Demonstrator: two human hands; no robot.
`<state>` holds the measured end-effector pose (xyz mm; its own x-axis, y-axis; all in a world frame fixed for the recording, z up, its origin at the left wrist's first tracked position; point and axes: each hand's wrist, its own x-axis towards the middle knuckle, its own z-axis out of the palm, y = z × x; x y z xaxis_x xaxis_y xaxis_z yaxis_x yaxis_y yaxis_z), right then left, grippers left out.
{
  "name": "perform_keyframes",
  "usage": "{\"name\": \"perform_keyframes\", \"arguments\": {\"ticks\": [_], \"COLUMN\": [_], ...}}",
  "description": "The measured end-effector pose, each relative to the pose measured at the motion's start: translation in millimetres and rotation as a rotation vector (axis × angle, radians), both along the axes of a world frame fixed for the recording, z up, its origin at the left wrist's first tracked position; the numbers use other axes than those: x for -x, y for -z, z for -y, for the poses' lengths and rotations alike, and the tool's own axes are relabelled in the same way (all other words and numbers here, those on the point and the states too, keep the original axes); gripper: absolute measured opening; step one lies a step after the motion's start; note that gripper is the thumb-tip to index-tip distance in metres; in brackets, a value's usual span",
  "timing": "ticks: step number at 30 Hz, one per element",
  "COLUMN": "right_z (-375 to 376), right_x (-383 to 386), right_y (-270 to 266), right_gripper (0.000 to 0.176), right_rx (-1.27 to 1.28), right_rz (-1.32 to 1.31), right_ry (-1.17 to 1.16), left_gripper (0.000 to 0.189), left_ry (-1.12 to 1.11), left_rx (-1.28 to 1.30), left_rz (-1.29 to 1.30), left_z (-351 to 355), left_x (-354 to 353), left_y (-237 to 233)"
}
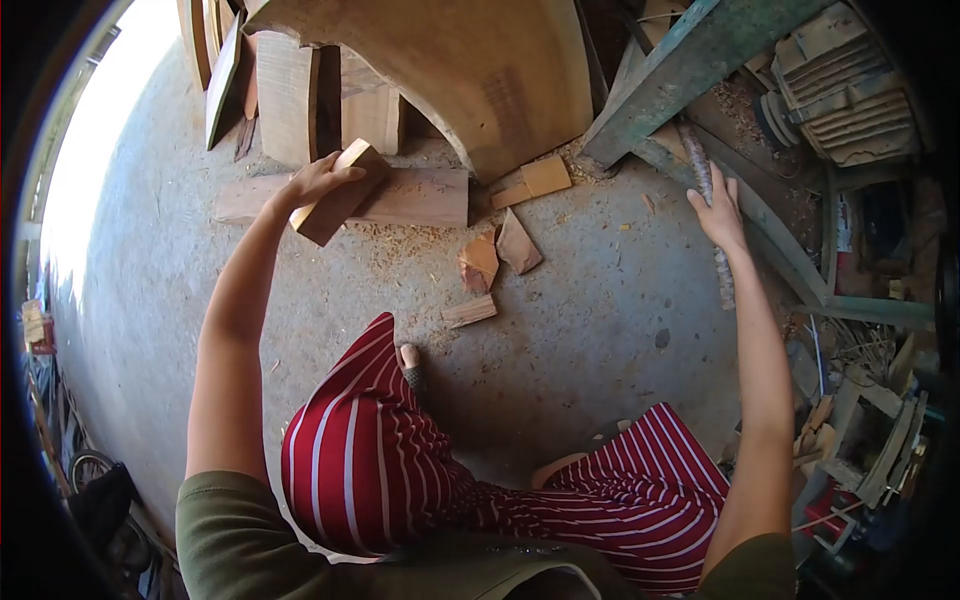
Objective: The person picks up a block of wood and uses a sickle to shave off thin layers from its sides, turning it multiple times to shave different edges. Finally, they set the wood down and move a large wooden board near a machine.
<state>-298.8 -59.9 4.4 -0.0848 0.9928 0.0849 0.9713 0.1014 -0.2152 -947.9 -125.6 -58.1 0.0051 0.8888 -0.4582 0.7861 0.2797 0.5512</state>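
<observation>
My left hand point(322, 182) grips a thick wooden block point(345, 200), held tilted over a long flat plank point(415, 197) on the concrete floor. On the right, my right hand point(718, 210) has its fingers spread beside a thin rough stick point(724, 275) that stretches along the green frame; whether the palm touches the stick is hidden. Between the hands, small wood offcuts point(518, 243) and a light brown piece point(545, 176) lie on the floor among shavings.
A large curved wooden slab point(500, 80) and upright boards point(285, 100) stand at the top. A green metal frame point(690, 65) crosses the upper right. Stacked scrap point(870, 430) fills the right side. A wheel point(92, 470) shows at lower left.
</observation>
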Motion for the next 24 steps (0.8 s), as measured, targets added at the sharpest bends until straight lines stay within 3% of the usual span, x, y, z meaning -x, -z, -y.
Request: {"name": "perform_keyframes", "arguments": {"ticks": [1, 3, 5, 7, 8, 10, 11, 14, 18, 20, 24], "right_z": [-1, -1, 0, 11, 36, 65, 84, 163, 269, 293, 241], "right_x": [14, 33, 16, 14, 42, 38, 36, 24, 0, -26, -35], "right_y": [-6, -16, 6, 8, -25, -18, -15, -7, -6, -7, 4], "right_gripper": [0.065, 0.065, 0.063, 0.059, 0.056, 0.046, 0.040, 0.028, 0.035, 0.038, 0.036], "right_rx": [0.002, 0.198, 0.064, 0.117, 0.270, 0.334, 0.351, 0.364, 0.237, 0.289, 0.401], "right_rz": [-0.014, 0.066, -0.029, -0.299, -0.456, -0.774, -0.831, -0.973, -1.047, -0.896, -0.791], "right_ry": [-0.004, 0.270, 0.191, 0.155, 0.306, 0.297, 0.319, 0.373, 0.553, 0.582, 0.616], "left_gripper": [0.089, 0.086, 0.085, 0.082, 0.083, 0.084, 0.088, 0.094, 0.073, 0.072, 0.072], "left_ry": [0.002, -0.011, 0.021, 0.057, 0.030, -0.041, -0.055, -0.046, -0.035, -0.030, -0.029], "left_rx": [-0.047, -0.035, 0.008, -0.020, -0.038, -0.095, -0.033, -0.158, -0.438, -0.451, -0.430], "left_rz": [-0.016, -0.110, -0.231, -0.256, -0.250, -0.227, -0.240, -0.346, -0.307, -0.348, -0.344], "left_z": [5, 10, 19, 37, 48, 73, 83, 107, 112, 115, 112], "left_x": [-2, -5, -12, -22, -27, -36, -47, -70, -107, -107, -109], "left_y": [4, 5, 1, -2, -2, 9, -7, -2, -6, -1, 6]}}
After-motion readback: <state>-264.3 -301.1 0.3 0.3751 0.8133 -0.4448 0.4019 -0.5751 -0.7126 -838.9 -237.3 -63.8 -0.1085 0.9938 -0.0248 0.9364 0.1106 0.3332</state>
